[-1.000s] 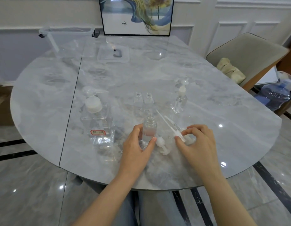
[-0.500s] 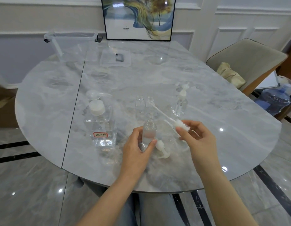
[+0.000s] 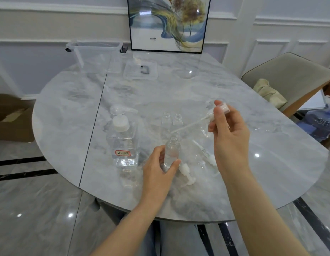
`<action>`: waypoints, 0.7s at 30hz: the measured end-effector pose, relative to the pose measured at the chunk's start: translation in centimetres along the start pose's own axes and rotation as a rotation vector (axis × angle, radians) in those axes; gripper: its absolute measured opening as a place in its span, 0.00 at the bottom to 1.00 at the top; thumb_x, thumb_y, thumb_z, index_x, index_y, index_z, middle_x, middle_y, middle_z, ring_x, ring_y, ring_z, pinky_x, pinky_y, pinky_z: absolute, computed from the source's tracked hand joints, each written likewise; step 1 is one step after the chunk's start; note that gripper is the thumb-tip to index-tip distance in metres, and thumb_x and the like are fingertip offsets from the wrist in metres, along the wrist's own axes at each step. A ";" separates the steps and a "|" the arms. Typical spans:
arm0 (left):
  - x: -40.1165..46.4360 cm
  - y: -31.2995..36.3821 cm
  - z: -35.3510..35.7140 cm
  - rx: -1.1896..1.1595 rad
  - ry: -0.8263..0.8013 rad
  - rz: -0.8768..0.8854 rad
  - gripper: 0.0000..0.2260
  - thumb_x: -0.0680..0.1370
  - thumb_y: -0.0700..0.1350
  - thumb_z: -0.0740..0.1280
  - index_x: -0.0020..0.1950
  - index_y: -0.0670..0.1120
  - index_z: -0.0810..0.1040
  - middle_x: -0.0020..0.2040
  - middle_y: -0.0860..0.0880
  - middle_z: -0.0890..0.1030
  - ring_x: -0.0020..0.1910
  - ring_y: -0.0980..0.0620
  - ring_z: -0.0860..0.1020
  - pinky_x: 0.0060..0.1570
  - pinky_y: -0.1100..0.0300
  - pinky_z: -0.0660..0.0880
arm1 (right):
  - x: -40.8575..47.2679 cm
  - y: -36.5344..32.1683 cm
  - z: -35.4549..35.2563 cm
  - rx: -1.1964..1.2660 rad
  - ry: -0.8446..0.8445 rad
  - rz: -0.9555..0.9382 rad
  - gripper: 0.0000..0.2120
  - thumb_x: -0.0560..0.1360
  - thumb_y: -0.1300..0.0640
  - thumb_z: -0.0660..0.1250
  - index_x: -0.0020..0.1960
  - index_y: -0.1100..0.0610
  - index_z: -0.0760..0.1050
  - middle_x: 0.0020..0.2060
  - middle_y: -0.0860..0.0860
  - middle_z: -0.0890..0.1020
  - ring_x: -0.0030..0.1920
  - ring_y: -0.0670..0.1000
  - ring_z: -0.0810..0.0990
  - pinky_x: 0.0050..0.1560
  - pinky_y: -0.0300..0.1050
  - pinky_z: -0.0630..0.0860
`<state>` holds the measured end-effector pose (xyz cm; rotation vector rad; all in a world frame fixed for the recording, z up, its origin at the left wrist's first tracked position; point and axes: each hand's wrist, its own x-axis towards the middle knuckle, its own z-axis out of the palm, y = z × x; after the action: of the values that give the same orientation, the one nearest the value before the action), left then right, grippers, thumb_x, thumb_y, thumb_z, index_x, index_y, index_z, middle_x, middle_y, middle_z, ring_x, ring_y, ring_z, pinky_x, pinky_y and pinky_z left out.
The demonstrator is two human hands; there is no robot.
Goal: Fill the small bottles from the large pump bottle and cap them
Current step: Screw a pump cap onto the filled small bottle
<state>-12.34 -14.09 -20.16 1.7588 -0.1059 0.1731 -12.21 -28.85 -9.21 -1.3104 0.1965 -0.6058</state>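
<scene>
A: What are the hands doing?
B: Left hand [image 3: 158,169] grips an uncapped small bottle [image 3: 172,152] upright on the counter [image 3: 271,163], frame center. Right hand [image 3: 228,132] pinches a pump cap [image 3: 218,112], its tube angled toward the bottle's mouth.
A: The large pump bottle [image 3: 123,143]?
B: Center left.

The lower part of the small bottle [image 3: 172,150] is covered by the fingers of the left hand [image 3: 158,172], so its base cannot be seen. The capped bottle [image 3: 206,129] behind the right hand [image 3: 229,137] is mostly hidden — only a clear sliver of its body shows. The pump cap [image 3: 222,109] pinched in that hand is blurred, and its nozzle cannot be made out. The red-framed label [image 3: 123,153] on the large pump bottle [image 3: 122,143] is too small to be read. The picture [image 3: 169,23] against the wall is cut off by the top edge, and the chair [image 3: 289,76] and the blue jug [image 3: 321,122] by the right edge.
</scene>
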 end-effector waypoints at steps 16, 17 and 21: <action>-0.1 0.4 -0.1 -0.043 -0.020 0.012 0.14 0.75 0.43 0.76 0.58 0.53 0.78 0.50 0.60 0.83 0.51 0.61 0.80 0.50 0.71 0.74 | -0.3 -1.0 1.3 -0.172 -0.070 -0.232 0.08 0.83 0.52 0.67 0.61 0.49 0.79 0.43 0.43 0.80 0.39 0.46 0.76 0.45 0.40 0.76; -0.1 0.4 -0.1 -0.041 -0.020 0.013 0.14 0.75 0.43 0.76 0.58 0.53 0.78 0.50 0.59 0.83 0.51 0.61 0.80 0.50 0.70 0.74 | -0.3 -0.8 1.4 -0.185 -0.089 -0.231 0.08 0.83 0.53 0.67 0.61 0.49 0.79 0.42 0.43 0.80 0.39 0.46 0.76 0.44 0.41 0.76; -0.1 0.3 0.0 -0.023 -0.012 0.023 0.14 0.76 0.43 0.76 0.58 0.53 0.77 0.51 0.59 0.83 0.52 0.60 0.80 0.51 0.69 0.75 | -0.4 -0.4 1.6 -0.323 -0.238 -0.268 0.12 0.81 0.54 0.70 0.64 0.48 0.80 0.42 0.44 0.78 0.41 0.46 0.77 0.47 0.42 0.78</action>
<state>-12.53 -14.11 -19.85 1.7362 -0.1361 0.1769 -11.93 -27.34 -8.50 -1.7254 -0.0826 -0.6550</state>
